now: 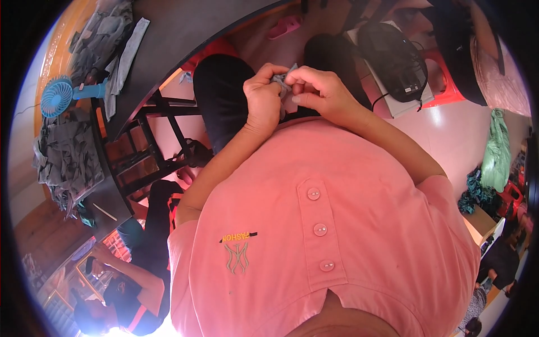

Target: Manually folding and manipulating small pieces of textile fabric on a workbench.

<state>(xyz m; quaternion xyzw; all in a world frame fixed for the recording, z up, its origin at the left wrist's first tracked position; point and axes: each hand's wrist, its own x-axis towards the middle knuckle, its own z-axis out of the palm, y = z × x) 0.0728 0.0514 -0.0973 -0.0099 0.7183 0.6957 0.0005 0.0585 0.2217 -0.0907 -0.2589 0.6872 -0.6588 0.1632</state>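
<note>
Over my lap, a small crumpled piece of grey-blue fabric [285, 90] is gathered between my two hands. My left hand [264, 92] is closed, thumb and fingers pinching the fabric from its left side. The fingers of my right hand [321, 92] curl in from the other side, thumb and fingertips pressed at the fabric's edge. Part of the cloth hangs below the fingers, and the grips hide much of it. Whether anything small is also between the right fingertips, I cannot tell.
A dark table [163, 48] on the left bears grey garments [104, 36] and a blue fan [57, 96]. Under it are black frame bars [157, 135]. A black mesh-like item [390, 59] rests at upper right. Other people sit nearby, one [132, 286] at lower left.
</note>
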